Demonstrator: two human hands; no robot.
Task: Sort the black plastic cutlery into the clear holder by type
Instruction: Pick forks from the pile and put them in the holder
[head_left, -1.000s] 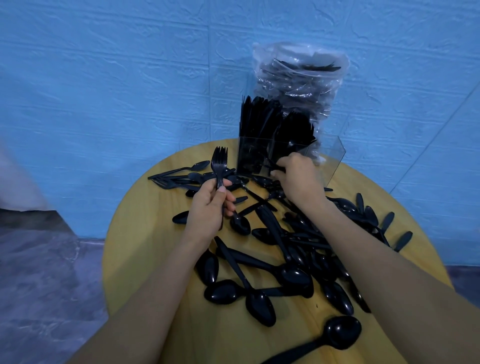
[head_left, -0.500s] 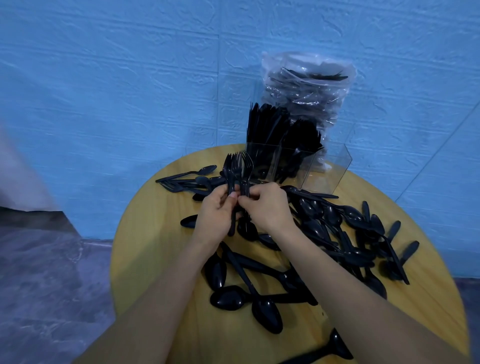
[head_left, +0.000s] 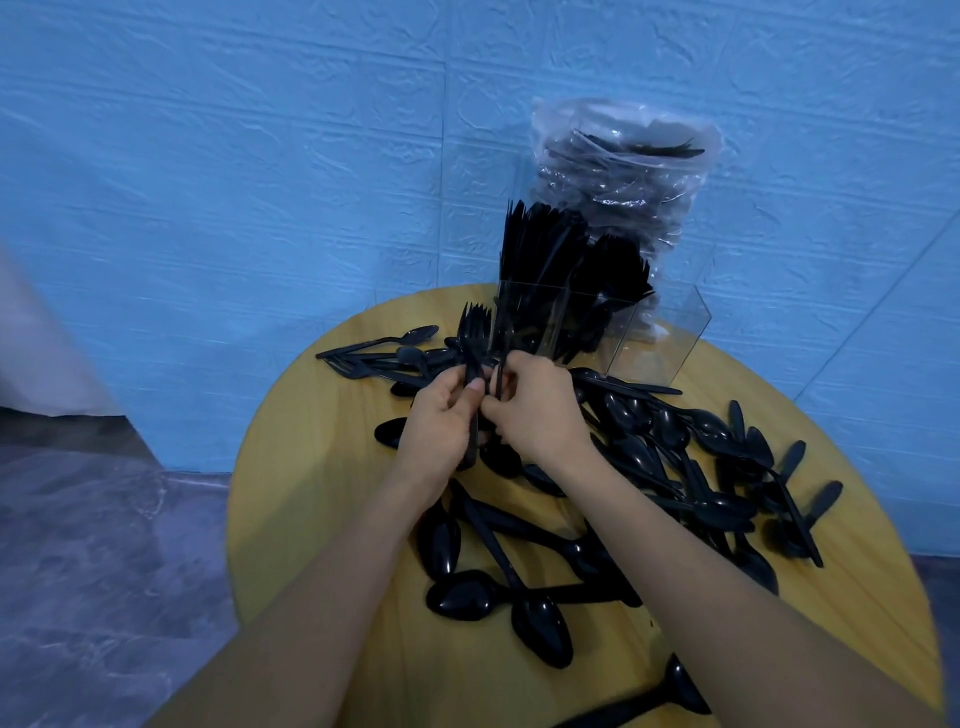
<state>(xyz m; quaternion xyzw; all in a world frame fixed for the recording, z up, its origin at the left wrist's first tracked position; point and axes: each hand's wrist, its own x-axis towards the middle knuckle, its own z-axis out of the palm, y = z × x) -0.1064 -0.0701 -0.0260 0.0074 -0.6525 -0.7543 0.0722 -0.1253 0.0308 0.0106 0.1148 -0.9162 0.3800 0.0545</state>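
Left hand (head_left: 441, 421) and right hand (head_left: 540, 410) are pinching upright black plastic forks (head_left: 474, 332) before the clear acrylic holder (head_left: 660, 332). Loose black plastic spoons (head_left: 540, 623) are crowding the round wooden table (head_left: 311, 493); a clear plastic bag (head_left: 623, 171) is standing behind.

round table (head_left: 311, 519) stands before the wall (head_left: 208, 156). clear holder (head_left: 597, 332) sits at the table's far edge, cutlery upright in its left and middle compartments. plastic bag (head_left: 623, 171) stands behind the holder, against the wall. loose spoons (head_left: 675, 467) lie on the table right of centre and before the holder. both hands, left hand (head_left: 441, 421) and right hand (head_left: 540, 410), meet just before the holder, with forks (head_left: 475, 332) upright between them.
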